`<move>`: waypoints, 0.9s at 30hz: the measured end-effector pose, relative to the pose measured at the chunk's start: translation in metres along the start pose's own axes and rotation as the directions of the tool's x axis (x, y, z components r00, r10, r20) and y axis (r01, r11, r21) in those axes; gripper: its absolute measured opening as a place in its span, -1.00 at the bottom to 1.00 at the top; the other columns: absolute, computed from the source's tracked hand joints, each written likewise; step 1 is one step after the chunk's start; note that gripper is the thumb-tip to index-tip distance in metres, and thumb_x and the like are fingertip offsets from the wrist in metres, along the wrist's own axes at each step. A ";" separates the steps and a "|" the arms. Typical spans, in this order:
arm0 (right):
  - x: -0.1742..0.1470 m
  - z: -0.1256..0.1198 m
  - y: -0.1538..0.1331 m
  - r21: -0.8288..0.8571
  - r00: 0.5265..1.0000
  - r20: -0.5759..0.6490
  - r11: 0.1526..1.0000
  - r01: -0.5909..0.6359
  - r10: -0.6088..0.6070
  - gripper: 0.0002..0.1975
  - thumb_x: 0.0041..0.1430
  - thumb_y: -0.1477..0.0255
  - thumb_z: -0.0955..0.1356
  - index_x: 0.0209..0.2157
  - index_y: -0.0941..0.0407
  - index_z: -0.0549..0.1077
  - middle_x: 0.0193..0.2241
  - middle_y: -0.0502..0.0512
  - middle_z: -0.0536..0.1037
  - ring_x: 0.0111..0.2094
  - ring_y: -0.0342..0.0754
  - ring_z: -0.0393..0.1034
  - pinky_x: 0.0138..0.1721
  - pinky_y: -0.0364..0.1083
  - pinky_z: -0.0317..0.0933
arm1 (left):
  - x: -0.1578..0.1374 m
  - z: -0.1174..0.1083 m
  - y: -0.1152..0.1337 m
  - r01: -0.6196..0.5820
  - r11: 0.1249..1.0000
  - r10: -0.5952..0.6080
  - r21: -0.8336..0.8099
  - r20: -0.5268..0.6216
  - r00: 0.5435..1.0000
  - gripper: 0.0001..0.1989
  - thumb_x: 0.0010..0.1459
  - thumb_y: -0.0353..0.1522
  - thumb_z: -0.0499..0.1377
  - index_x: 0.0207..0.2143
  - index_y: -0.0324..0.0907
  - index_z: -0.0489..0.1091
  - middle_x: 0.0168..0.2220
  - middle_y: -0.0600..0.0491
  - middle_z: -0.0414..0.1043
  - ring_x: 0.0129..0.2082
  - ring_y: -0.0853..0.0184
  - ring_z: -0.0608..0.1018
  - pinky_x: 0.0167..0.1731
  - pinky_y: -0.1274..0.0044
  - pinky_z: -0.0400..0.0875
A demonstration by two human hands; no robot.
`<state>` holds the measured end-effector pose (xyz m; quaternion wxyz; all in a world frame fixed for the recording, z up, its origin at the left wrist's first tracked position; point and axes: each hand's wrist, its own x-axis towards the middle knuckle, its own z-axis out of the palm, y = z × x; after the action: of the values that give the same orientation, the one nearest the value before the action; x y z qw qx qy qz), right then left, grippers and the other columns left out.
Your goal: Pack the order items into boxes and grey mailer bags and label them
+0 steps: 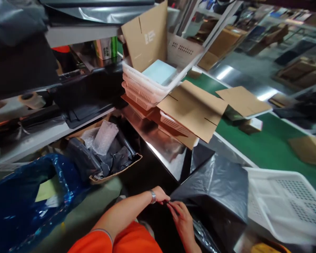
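Observation:
A large black plastic bag (213,179), boxy as though pulled over a carton, lies at the lower right on the metal bench edge. My left hand (160,195), with a metal watch at its wrist, is closed on the bag's drawn-out corner. Right beside it, my right hand (183,218) pinches the same dark plastic, thumb and fingers together. The fingertips of both hands nearly touch. What fills the bag is hidden, and the dark area below the hands shows little detail.
White plastic baskets (144,93) are stacked on the bench beside an open cardboard box (197,105). At right, a white basket (292,207) stands near the green conveyor (268,140). A carton of black plastic and bubble wrap (105,138) and a blue-lined bin (60,175) sit left.

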<state>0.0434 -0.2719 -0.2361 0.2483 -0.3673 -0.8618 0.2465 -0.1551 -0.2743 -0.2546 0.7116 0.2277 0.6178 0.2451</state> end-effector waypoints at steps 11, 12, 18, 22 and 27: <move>-0.042 0.015 -0.010 0.129 0.937 -0.163 0.948 -0.291 0.310 -0.63 0.40 0.02 0.36 -0.30 -0.09 0.71 -0.29 0.27 0.70 -0.26 0.32 0.66 -0.11 0.31 0.59 | 0.001 0.000 0.007 0.080 0.995 -0.086 -0.066 -0.104 0.991 -0.68 0.09 -0.39 0.47 -0.67 -0.17 0.51 -0.51 0.04 0.60 -0.51 0.41 0.55 -0.29 0.49 0.59; -0.052 0.014 -0.013 0.150 0.919 -0.168 0.931 -0.334 0.357 -0.63 0.39 0.01 0.37 -0.30 -0.09 0.70 -0.29 0.26 0.70 -0.25 0.32 0.66 -0.09 0.31 0.58 | -0.001 0.000 0.009 0.075 0.995 -0.081 -0.059 -0.108 0.991 -0.68 0.08 -0.38 0.48 -0.67 -0.17 0.51 -0.52 0.04 0.59 -0.49 0.39 0.56 -0.27 0.47 0.59; -0.152 -0.023 -0.045 0.275 0.765 -0.274 0.810 -0.518 0.582 -0.55 0.41 -0.02 0.37 -0.32 0.01 0.69 -0.27 0.17 0.76 -0.22 0.12 0.68 -0.09 0.04 0.57 | -0.031 -0.002 0.012 -0.029 0.998 0.035 0.049 -0.120 0.992 -0.63 0.03 -0.23 0.50 -0.64 -0.18 0.45 -0.57 0.13 0.45 -0.42 0.36 0.50 -0.22 0.46 0.48; -0.266 -0.079 -0.063 0.293 0.537 -0.394 0.655 -0.697 0.746 -0.47 0.32 -0.14 0.38 -0.32 0.03 0.70 -0.28 0.20 0.77 -0.21 0.18 0.69 -0.07 0.08 0.57 | -0.031 -0.001 0.015 -0.081 0.991 0.092 0.110 -0.095 0.991 -0.54 -0.10 -0.10 0.56 -0.61 -0.18 0.42 -0.56 0.12 0.44 -0.39 0.33 0.49 -0.24 0.45 0.40; -0.468 -0.169 -0.092 0.368 0.005 -0.614 0.292 -0.883 0.789 -0.53 0.12 -0.16 0.42 -0.31 -0.06 0.68 -0.26 0.35 0.77 -0.16 0.45 0.69 -0.03 0.39 0.56 | -0.044 0.002 0.019 -0.079 0.980 0.105 0.181 -0.137 0.985 -0.54 -0.12 -0.11 0.58 -0.52 -0.20 0.43 -0.53 0.09 0.49 -0.38 0.32 0.51 -0.24 0.45 0.41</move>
<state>0.3833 -0.6406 -0.1686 0.3376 -0.8793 -0.3109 0.1274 -0.1595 -0.2874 -0.2085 0.6296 0.2991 0.6762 0.2387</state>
